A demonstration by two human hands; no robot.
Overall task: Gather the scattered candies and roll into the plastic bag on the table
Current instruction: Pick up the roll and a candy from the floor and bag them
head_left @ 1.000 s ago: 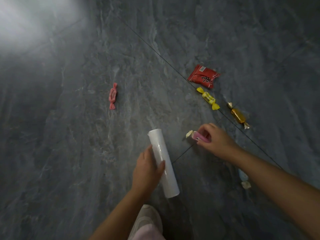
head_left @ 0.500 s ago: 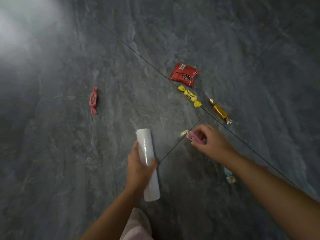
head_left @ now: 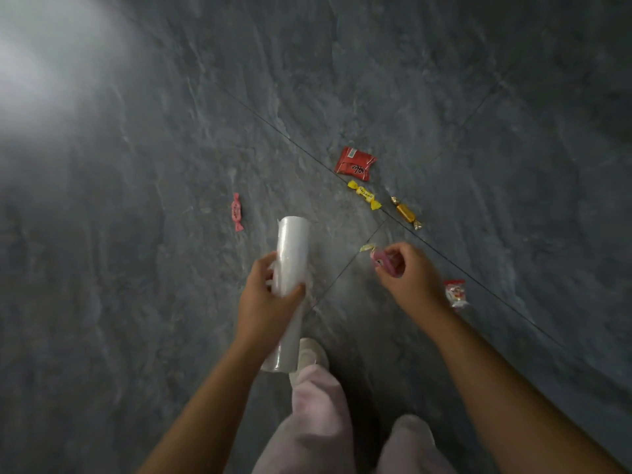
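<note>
My left hand (head_left: 265, 302) grips a white roll (head_left: 290, 258) lifted off the grey floor, its long axis pointing away from me. My right hand (head_left: 407, 275) pinches a pink candy (head_left: 378, 258) with pale twisted ends. On the floor lie a salmon-pink candy (head_left: 236, 212) to the left, a red packet (head_left: 355, 164), a yellow candy (head_left: 364, 195) and a gold candy (head_left: 405, 213) ahead to the right. A red-and-white wrapped candy (head_left: 455, 293) lies just right of my right wrist. No plastic bag or table shows.
Dark grey stone floor tiles (head_left: 171, 165) with thin seams fill the view. My legs in pale pink trousers (head_left: 318, 422) and light shoes (head_left: 311, 354) stand at the bottom centre. A bright glare covers the top left corner.
Both hands rose from the floor: the left lifted the roll, the right lifted the pink candy. The view pulled back and the red-and-white candy came into sight.
</note>
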